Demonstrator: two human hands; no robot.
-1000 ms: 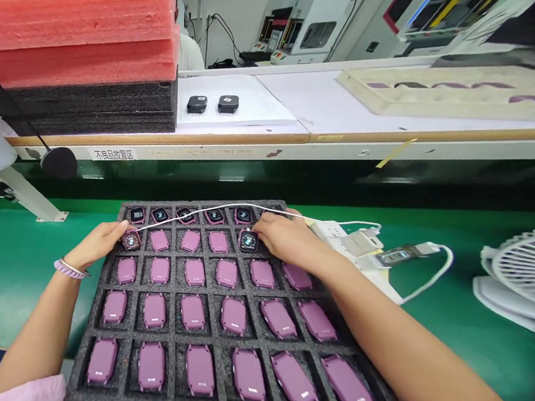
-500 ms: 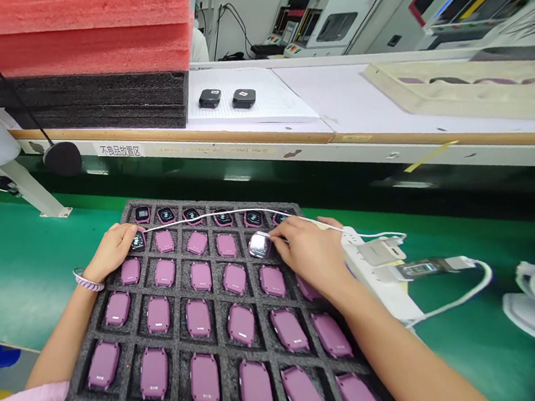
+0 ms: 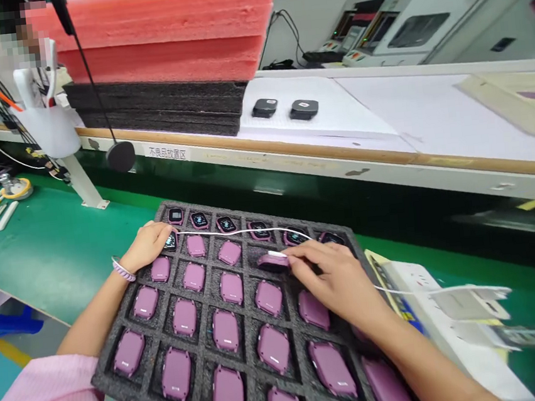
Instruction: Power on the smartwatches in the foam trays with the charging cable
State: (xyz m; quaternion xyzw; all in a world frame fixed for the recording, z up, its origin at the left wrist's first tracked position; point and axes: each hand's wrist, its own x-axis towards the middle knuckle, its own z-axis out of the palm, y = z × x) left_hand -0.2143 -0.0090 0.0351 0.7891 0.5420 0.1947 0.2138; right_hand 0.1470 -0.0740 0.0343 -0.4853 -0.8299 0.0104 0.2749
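Observation:
A dark grey foam tray [image 3: 161, 397] holds rows of strapless purple smartwatches, mostly back up; the far row shows dark screens. My left hand [image 3: 148, 248] is closed at the tray's left side, its thumb on a smartwatch [image 3: 171, 240] with a lit screen. A thin white cable [image 3: 233, 233] runs from that thumb across the tray to beneath my right hand [image 3: 334, 273]. The right fingers pinch the edge of another purple smartwatch [image 3: 272, 263], tilted nearly on its side in the second row, with a bright white strip along its top. My right hand hides the compartments beyond it.
A white power strip [image 3: 471, 345] with plugged-in chargers lies right of the tray. Behind, a shelf [image 3: 339, 156] carries stacked red and black foam [image 3: 158, 104] and two small black devices [image 3: 305, 108]. Pens and a tape roll [image 3: 19, 188] lie at the left.
The view has turned left. My right hand has moved one compartment leftward, from a face-up shiny smartwatch to the neighbouring one, now tipped up. My left hand stays on the lit smartwatch.

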